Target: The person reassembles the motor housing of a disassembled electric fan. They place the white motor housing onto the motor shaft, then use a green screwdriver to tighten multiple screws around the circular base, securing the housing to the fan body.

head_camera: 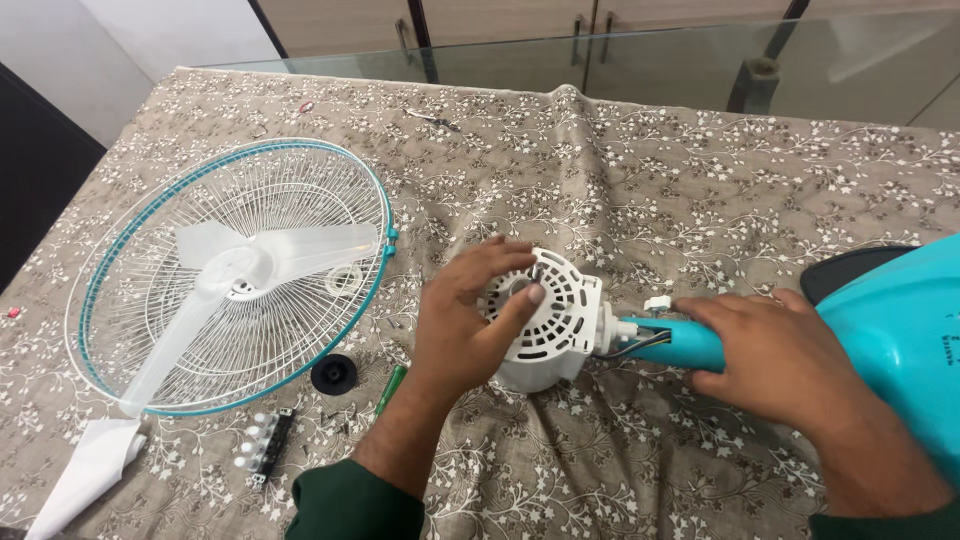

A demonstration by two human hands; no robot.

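A white vented fan motor housing (555, 325) lies on its side on the patterned cloth, joined to a teal fan neck (675, 343). My left hand (465, 315) rests on the housing's front, fingers curled over the top and thumb pressed near the central shaft. My right hand (770, 350) grips the teal neck just right of the housing. The teal fan base (900, 340) sits at the right edge.
A white and teal fan guard (100, 300) with translucent blades (250, 265) in it lies at left. Near it are a black round cap (333, 373), a green-handled screwdriver (390, 388), a push-button switch block (262, 447) and a white plastic cover (90, 475). Beyond the cloth is a glass tabletop (700, 60).
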